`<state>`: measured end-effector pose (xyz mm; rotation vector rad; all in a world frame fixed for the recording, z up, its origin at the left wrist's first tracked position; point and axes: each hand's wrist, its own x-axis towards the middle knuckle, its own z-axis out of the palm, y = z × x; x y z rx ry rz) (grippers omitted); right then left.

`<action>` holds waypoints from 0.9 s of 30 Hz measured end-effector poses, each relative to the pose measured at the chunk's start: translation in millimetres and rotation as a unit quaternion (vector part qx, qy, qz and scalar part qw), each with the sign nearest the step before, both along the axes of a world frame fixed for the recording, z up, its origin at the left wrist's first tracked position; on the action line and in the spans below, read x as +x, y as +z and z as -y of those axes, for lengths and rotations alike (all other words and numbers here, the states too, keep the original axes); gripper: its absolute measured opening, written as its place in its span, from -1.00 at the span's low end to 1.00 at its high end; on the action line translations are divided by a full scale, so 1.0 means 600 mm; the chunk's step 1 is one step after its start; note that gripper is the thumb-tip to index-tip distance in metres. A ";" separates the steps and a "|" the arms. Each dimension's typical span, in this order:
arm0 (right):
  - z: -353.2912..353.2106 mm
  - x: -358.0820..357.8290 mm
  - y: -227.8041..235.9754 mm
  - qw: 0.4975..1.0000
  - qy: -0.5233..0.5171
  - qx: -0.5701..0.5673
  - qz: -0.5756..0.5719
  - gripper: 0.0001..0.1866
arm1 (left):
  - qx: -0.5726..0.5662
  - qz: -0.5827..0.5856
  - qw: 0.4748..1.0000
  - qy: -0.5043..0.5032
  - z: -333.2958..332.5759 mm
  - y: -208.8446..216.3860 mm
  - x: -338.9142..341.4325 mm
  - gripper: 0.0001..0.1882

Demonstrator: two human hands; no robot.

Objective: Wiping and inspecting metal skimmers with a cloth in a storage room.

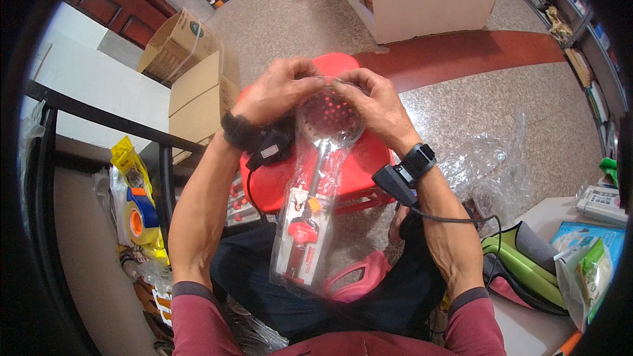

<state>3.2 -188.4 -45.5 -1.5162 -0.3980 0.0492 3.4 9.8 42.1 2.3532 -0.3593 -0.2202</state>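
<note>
So I've got both hands up at the top end of a long clear plastic bag (339, 181), right over a red stool (366, 168). The left hand (280, 89) has its grip clamped on the bag's top edge, thumb and fingertips pinched together, and the right hand (382, 105) is doing the same just beside it, fingertips nearly meeting. I can't tell how many layers of plastic are caught in each pinch. Inside the bag is a metal skimmer (321, 158), round perforated head up by the fingers, and I can see the red of the stool through the holes. Its handle points down toward the lap, tilted a bit to the left at the bottom, with a printed card (300, 240) around the lower part. From this angle I can't tell if the bag actually touches the seat. Close to its lower end there's a pink plastic thing (362, 277), partly hidden. Both wrists wear black straps with little boxes and cables. Off to the right, crumpled clear wrap (494, 165) lies on the speckled floor (455, 102), and a green-and-grey pouch (527, 264) sits on a pale table (527, 326). Cardboard boxes (191, 95) stand on the far left side.
</note>
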 end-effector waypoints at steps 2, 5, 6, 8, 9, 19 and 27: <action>0.002 0.002 0.000 1.000 0.004 -0.014 -0.004 -0.62 | 0.008 0.009 1.000 -0.008 -0.001 0.000 0.003 -0.70; 0.002 0.003 -0.001 1.000 0.002 -0.018 -0.002 -0.63 | 0.079 0.073 0.994 -0.035 0.002 0.000 0.006 -0.69; 0.002 0.003 0.000 1.000 0.002 -0.017 -0.002 -0.63 | 0.042 0.037 0.998 -0.033 0.001 0.000 0.007 -0.69; 0.001 0.002 0.003 1.000 0.000 -0.028 0.007 -0.64 | 0.005 0.000 1.000 -0.031 -0.003 -0.009 0.011 -0.69; 0.000 0.002 0.001 1.000 0.001 -0.027 0.007 -0.64 | -0.041 0.033 0.997 -0.048 -0.002 -0.017 0.014 -0.69; 0.002 0.004 -0.009 1.000 0.000 0.003 -0.015 -0.64 | 0.085 0.106 0.988 -0.066 0.010 -0.019 0.017 -0.67; 0.002 0.000 -0.002 0.999 0.012 0.012 -0.035 -0.60 | -0.106 -0.008 0.994 -0.021 -0.008 -0.042 0.009 -0.68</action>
